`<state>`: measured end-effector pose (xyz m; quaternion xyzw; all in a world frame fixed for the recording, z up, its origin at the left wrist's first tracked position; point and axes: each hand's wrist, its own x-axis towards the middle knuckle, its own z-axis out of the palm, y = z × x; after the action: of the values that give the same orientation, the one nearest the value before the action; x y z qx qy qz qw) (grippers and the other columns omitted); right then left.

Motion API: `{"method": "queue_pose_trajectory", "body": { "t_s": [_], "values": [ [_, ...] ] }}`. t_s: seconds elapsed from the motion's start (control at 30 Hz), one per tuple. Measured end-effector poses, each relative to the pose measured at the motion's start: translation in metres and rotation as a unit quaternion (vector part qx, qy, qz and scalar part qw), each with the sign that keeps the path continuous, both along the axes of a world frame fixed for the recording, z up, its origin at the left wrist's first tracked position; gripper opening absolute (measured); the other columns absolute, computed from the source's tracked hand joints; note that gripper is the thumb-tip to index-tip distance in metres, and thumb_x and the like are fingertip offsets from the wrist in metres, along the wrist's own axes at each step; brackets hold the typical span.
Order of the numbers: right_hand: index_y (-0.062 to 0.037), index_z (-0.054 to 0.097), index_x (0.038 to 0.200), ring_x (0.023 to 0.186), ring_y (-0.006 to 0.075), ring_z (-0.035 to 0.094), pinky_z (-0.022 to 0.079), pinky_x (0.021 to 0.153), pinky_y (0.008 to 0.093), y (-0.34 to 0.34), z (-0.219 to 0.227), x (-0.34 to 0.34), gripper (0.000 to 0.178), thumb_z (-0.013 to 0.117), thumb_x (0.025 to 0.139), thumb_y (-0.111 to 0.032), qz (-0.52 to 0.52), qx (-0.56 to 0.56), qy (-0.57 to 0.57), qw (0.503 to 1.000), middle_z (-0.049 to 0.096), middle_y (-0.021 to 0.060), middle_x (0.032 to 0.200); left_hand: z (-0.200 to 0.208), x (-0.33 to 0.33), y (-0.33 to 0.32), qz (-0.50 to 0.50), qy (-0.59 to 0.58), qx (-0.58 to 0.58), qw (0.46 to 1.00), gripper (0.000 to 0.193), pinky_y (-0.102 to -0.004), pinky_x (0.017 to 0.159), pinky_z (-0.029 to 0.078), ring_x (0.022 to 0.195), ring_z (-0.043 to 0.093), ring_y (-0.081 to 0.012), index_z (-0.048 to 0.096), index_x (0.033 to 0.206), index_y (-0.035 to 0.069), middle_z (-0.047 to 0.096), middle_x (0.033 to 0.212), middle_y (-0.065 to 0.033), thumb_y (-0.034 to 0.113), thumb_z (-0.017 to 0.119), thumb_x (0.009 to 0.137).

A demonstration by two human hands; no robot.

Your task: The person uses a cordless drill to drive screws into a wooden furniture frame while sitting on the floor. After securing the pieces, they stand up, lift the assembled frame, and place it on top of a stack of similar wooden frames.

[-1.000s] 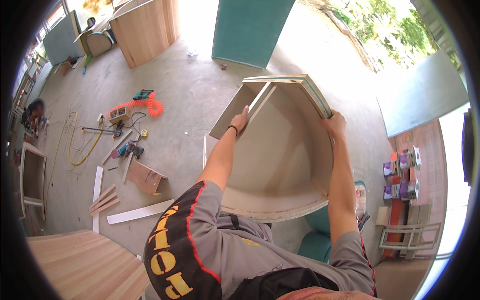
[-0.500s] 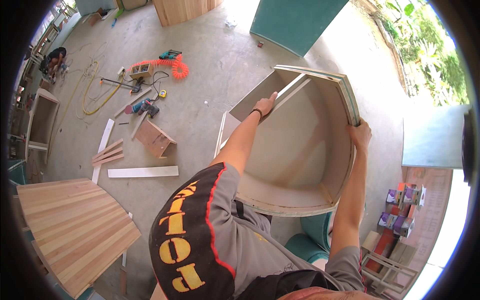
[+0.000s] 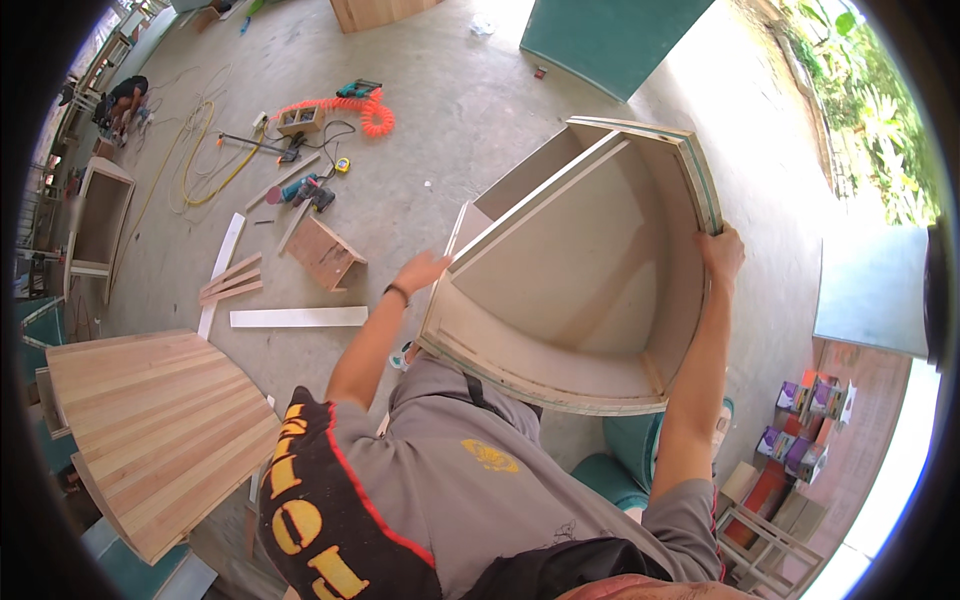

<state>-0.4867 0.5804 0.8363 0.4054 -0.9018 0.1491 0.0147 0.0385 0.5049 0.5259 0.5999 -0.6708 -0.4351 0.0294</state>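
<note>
A curved, open-fronted wooden cabinet carcass [image 3: 580, 270] is tilted up in front of me, its pale inside facing me. A straight divider strip [image 3: 540, 205] runs diagonally across it, and its layered rim carries a thin green line. My right hand [image 3: 722, 252] is closed around the rim at the right side. At the left corner, my left hand [image 3: 422, 272] has its fingers against the edge where the divider ends, gripping there; the far side of those fingers is hidden. The cabinet's lower edge is by my legs.
Left on the concrete floor lie a cordless drill [image 3: 318, 195], a tape measure [image 3: 343, 164], an orange coiled hose [image 3: 376, 118], a wooden bracket [image 3: 325, 255] and white strips [image 3: 300, 317]. A slatted wooden panel [image 3: 160, 430] stands lower left. Teal cylinders [image 3: 632, 450] sit below the cabinet. A person [image 3: 122, 103] crouches far left.
My left hand has slid from the middle of the divider down and left to the corner of the cabinet. My right hand stays on the right rim.
</note>
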Motion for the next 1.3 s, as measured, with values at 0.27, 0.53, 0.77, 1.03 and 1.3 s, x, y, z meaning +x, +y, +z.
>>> {"method": "queue_pose_trajectory", "body": {
  "t_s": [0.27,0.53,0.77,1.03,1.3],
  "values": [
    [-0.0074,0.068,0.125,0.108,0.0360,0.067,0.050,0.096,0.0453,-0.004,-0.003,0.009,0.060,0.072,0.070,-0.031,-0.009,0.037,-0.010,0.999,0.073,0.0185,0.113,0.071,0.013,0.149,0.214,0.216,0.261,0.916,0.077,-0.0437,0.087,0.055,0.110,0.066,-0.0291,0.059,0.131,-0.005,0.067,0.119,-0.0189,0.060,0.062,0.090],
    [-0.0065,0.058,0.138,0.111,0.0301,0.065,0.049,0.097,0.0405,0.000,0.017,0.040,0.069,0.075,0.073,-0.024,0.057,-0.017,-0.162,0.985,0.069,0.0151,0.122,0.057,0.009,0.158,0.296,0.225,0.272,0.887,0.060,-0.0441,0.077,0.063,0.104,0.070,-0.0305,0.057,0.129,-0.006,0.065,0.123,-0.0220,0.034,0.074,0.088],
    [-0.0058,0.062,0.134,0.105,0.0274,0.066,0.050,0.094,0.0378,-0.008,0.026,0.076,0.060,0.073,0.075,-0.014,0.147,-0.072,-0.170,0.972,0.070,0.0160,0.116,0.023,0.023,0.184,0.308,0.190,0.284,0.888,0.057,-0.0419,0.074,0.065,0.104,0.070,-0.0307,0.057,0.126,-0.004,0.065,0.122,-0.0208,0.033,0.074,0.087],
    [-0.0087,0.063,0.134,0.106,0.0255,0.068,0.050,0.095,0.0374,0.035,0.004,0.084,0.062,0.071,0.073,-0.015,0.198,-0.021,-0.161,0.967,0.072,0.0164,0.114,-0.033,0.035,0.216,0.400,0.181,0.239,0.866,0.062,-0.0478,0.088,0.056,0.107,0.067,-0.0326,0.054,0.130,-0.005,0.066,0.116,-0.0215,0.033,0.073,0.084],
    [-0.0105,0.059,0.139,0.115,0.0382,0.065,0.051,0.096,0.0432,0.073,-0.009,0.102,0.069,0.072,0.072,-0.018,0.258,-0.083,-0.152,0.951,0.070,0.0220,0.120,0.120,-0.085,0.156,0.269,0.305,0.006,0.914,0.050,-0.0400,0.098,0.048,0.109,0.065,-0.0266,0.068,0.113,-0.002,0.071,0.112,-0.0161,0.044,0.067,0.094]
  ]
}}
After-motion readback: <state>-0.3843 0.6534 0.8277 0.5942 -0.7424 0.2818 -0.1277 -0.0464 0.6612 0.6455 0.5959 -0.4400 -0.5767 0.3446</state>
